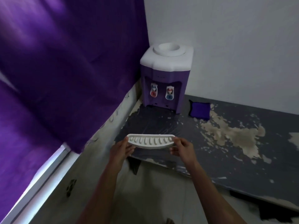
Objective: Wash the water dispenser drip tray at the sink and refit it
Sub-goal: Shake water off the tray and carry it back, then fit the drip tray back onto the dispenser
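white plastic is what the fingers pinch: the left hand grips one end of the curved white plastic drip tray with long slots, and the right hand grips the other end. each thumb sits on top and the other fingers curl under, so the tray stays flat with its slots facing up. holding both ends keeps it level and steady, which should help it slide in straight.

the tray is in the air, just above the near edge of the dark grey counter with peeling patches, well apart from the purple and white water dispenser with a red tap and a blue tap in the corner. the gap under the taps looks bare, so the tray likely goes back there next.

a small purple cloth pad lies just beside the dispenser. a big purple curtain hangs on the left.
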A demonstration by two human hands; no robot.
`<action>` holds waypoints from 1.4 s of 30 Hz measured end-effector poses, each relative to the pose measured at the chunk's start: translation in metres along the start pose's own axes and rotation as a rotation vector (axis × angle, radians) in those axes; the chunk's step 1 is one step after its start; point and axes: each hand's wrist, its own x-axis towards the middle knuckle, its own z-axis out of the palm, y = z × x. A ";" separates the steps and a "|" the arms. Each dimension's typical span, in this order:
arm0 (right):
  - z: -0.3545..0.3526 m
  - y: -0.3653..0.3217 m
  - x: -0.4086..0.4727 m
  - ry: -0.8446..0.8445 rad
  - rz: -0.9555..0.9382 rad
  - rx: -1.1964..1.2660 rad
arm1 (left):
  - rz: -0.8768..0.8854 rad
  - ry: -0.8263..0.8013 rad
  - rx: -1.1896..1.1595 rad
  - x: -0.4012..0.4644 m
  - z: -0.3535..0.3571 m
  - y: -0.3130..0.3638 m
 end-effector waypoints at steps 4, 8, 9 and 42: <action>-0.011 -0.016 0.042 -0.006 0.035 0.027 | -0.027 -0.025 -0.040 0.039 0.035 0.003; -0.013 -0.026 0.082 0.007 0.059 0.045 | -0.044 -0.059 -0.064 0.079 0.063 0.006; -0.012 -0.027 0.093 0.016 0.065 0.050 | -0.049 -0.074 -0.054 0.089 0.068 0.007; 0.050 0.010 0.295 0.448 0.441 0.429 | -0.316 -0.142 -0.025 0.339 0.163 0.023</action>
